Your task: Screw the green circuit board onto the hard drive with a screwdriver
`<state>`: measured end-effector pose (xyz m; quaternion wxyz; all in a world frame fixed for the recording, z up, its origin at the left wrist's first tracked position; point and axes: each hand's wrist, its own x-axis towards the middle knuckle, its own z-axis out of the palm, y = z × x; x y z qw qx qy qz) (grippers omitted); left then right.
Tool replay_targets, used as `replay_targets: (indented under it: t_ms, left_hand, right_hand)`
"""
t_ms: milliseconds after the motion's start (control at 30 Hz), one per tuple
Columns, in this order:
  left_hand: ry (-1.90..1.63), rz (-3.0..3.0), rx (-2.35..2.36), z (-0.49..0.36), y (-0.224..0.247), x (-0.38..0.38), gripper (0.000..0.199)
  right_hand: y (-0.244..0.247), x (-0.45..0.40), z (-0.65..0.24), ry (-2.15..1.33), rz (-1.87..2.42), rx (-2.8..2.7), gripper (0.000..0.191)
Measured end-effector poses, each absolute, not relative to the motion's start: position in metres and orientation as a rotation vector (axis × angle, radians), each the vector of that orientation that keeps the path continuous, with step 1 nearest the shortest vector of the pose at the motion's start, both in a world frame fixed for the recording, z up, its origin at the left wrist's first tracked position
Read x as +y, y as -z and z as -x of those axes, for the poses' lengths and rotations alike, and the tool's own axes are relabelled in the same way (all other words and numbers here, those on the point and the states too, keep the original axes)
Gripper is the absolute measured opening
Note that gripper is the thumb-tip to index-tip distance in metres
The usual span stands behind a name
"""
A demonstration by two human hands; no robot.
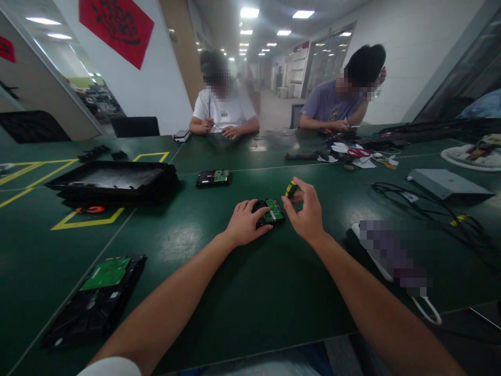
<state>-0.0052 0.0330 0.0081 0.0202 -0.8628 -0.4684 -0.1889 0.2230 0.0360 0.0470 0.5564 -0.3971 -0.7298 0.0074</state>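
A hard drive (274, 210) with a green circuit board lies on the green table in front of me. My left hand (247, 222) rests over its left side, fingers spread and touching it. Just right of the drive, my right hand (307, 211) grips a screwdriver (290, 189) by its yellow and black handle, between thumb and fingers. The tool's shaft and tip are too small to make out. A second hard drive (214, 178) sits farther back, and a larger one (97, 295) lies near the front left.
Black stacked trays (113, 183) stand at left, with an orange-handled tool (92, 209) beside them. To the right are a phone (391, 256), cables (430, 209) and a grey box (450, 184). Two people sit across the table (195, 308), near red scissors (358, 152) and scraps.
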Motion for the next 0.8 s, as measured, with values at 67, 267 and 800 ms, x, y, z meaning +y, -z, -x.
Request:
replay_targets:
  t_ms: [67, 267, 800]
  left_hand:
    - [0.588, 2.669, -1.455, 0.0049, -0.0078, 0.0330, 0.063]
    - [0.586, 2.673, -1.459, 0.0044, -0.0080, 0.0329, 0.063]
    - [0.578, 2.664, -1.457, 0.0046, -0.0086, 0.0317, 0.063]
  right_hand:
    - [-0.0466, 0.0364, -0.2231, -0.015, 0.937, -1.722, 0.058]
    - [-0.0463, 0.0363, -0.2233, -0.022, 0.926, -1.726, 0.058]
    - [-0.0467, 0.0362, -0.2229, 0.001, 0.935, -1.729, 0.057]
